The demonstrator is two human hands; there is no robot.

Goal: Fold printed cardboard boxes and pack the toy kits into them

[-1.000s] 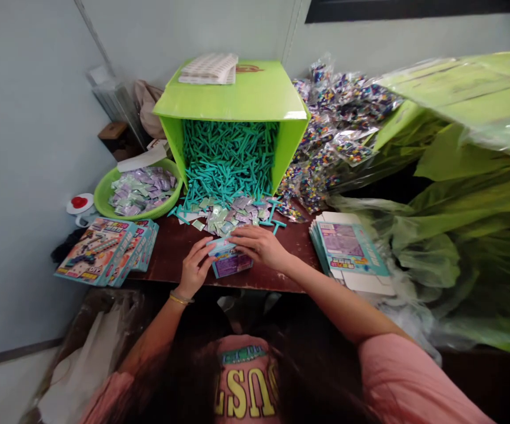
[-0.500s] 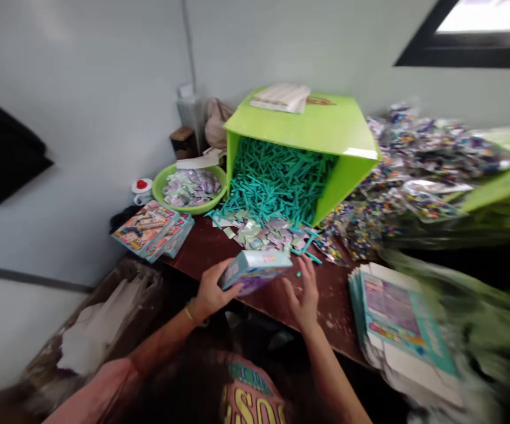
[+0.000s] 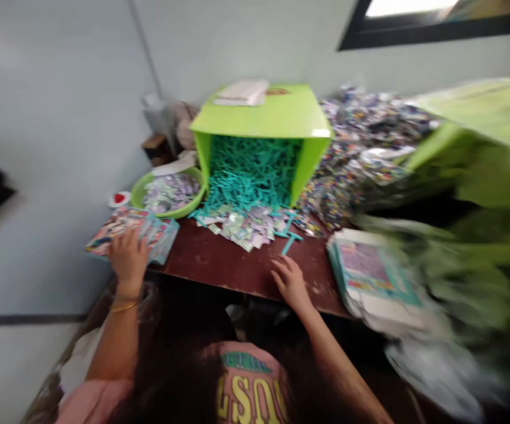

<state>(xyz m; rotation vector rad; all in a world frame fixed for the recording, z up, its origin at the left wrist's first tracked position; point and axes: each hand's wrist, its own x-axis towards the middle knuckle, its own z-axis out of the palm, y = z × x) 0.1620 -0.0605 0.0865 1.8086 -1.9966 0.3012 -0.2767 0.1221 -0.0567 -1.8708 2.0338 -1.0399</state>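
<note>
Shirt: I see a person in a pink shirt (image 3: 246,383), yellow lettering across the chest, nearest of all.
Bracelet: a yellow bracelet (image 3: 123,307) on the left wrist.
Right hand: right hand (image 3: 291,284) just over the near edge of the tabletop (image 3: 224,262), holding nothing; fingers slightly bent and apart.
Left hand: left hand (image 3: 129,259) over the printed boxes, palm down, fingers reaching across the faces; blurred, can't tell whether they are clamped on one or just resting.
Printed boxes: the printed boxes (image 3: 163,237) lie at the left end of the tabletop, overlapping, partly covered by the left hand.
Flat cartons: stack of flat cartons (image 3: 370,277), teal and purple print, on the right, beyond the right hand.
Plastic: crumpled green plastic (image 3: 440,277) beside the cartons, far right.
T-pieces: a few loose teal T-shaped pieces (image 3: 287,241), middle, beyond the right hand.
Packets: heap of small packets (image 3: 246,228), pale green and lilac, at the bin's mouth.
Basket: green basket (image 3: 188,208) of similar packets, left of the bin.
Cup: red-and-white top of a cup (image 3: 119,199), left of the basket.
Bin: bright green bin (image 3: 259,121) on its side, teal pieces (image 3: 255,171) filling it, papers (image 3: 241,92) on top.
Bead bags: pile of clear bags (image 3: 352,153) with multicoloured bits, right of the bin.
Wall: grey wall (image 3: 246,41) at the back, dark-framed window (image 3: 414,32) far right.
</note>
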